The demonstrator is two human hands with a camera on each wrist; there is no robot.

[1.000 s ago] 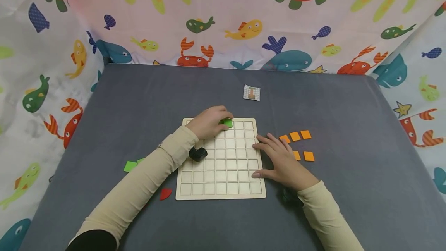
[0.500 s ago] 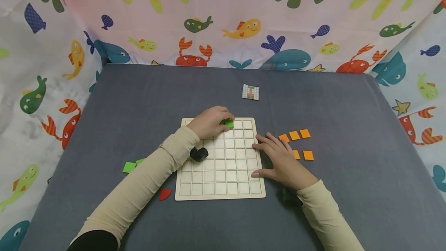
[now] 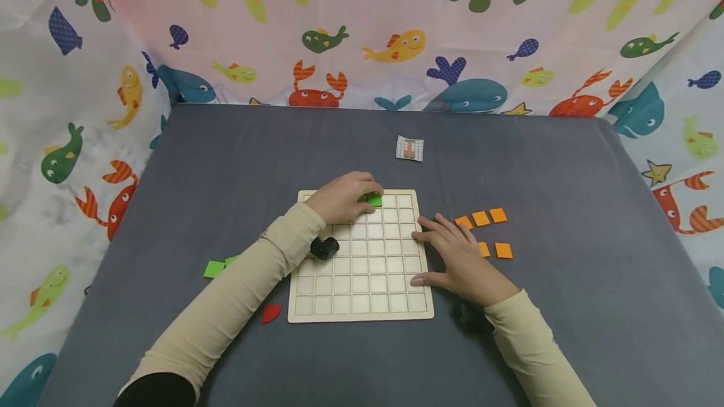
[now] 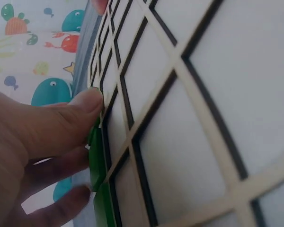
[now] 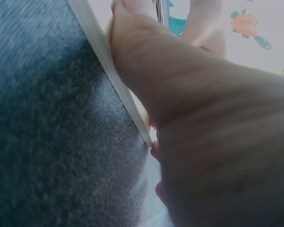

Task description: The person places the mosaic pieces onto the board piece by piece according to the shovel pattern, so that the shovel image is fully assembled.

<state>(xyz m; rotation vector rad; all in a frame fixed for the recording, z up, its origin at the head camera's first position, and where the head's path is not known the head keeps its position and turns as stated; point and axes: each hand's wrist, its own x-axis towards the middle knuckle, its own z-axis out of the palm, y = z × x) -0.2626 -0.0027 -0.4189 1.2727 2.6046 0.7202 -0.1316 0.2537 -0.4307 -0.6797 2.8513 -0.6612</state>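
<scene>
A pale wooden grid board [image 3: 317, 317] lies on the grey table. At its far row, my left hand [image 3: 346, 196] pinches a green square tile [image 4: 96, 158] with the thumb and fingers. Another green tile [image 4: 103, 208] sits beside it along the same row. Part of that row is hidden under the left hand. My right hand [image 3: 460, 262] rests against the right edge of the board, its fingers spread and fairly straight. The right wrist view shows that thumb [image 5: 137, 47] over the board's side, with nothing held.
Several orange square tiles [image 3: 498, 215] lie to the right, partly behind the right hand. Green tiles [image 3: 213, 269] are left of the board, partly covered by the left sleeve. A red quarter-round piece [image 3: 271, 313] lies near the front left corner. Beyond the board is a small printed card [image 3: 410, 149].
The left hand shifts very slightly to the right along the far row with the green tiles. My right hand keeps its place at the board's edge.
</scene>
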